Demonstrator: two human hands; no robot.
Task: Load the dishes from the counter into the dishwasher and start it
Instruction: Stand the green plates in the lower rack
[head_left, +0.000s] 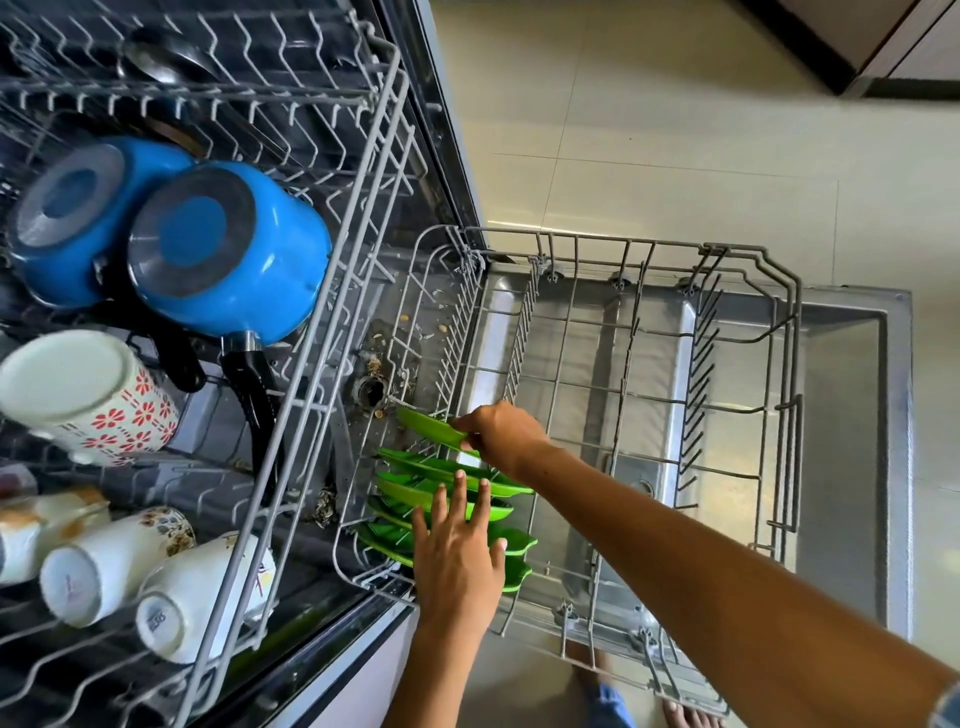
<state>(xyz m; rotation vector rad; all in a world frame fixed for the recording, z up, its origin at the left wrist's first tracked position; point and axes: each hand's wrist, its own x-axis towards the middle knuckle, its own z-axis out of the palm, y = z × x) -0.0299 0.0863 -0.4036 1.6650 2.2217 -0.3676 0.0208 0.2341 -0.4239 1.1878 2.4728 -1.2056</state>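
Several green plates (415, 491) stand on edge in the near left corner of the pulled-out lower rack (644, 400). My right hand (501, 434) grips the rim of the farthest green plate (428, 427), which leans tilted among the tines. With straight fingers, my left hand (457, 556) rests on top of the standing plates. The upper rack (332, 291) holds two blue pots (234, 249) upside down and several white mugs (88, 400) lying on their sides.
The open dishwasher door (847, 441) lies flat under the lower rack, whose right part holds nothing. Food crumbs lie round the filter (371, 392) on the tub floor. Cream floor tiles (649, 145) stretch beyond, and bare feet (685, 714) show at the bottom edge.
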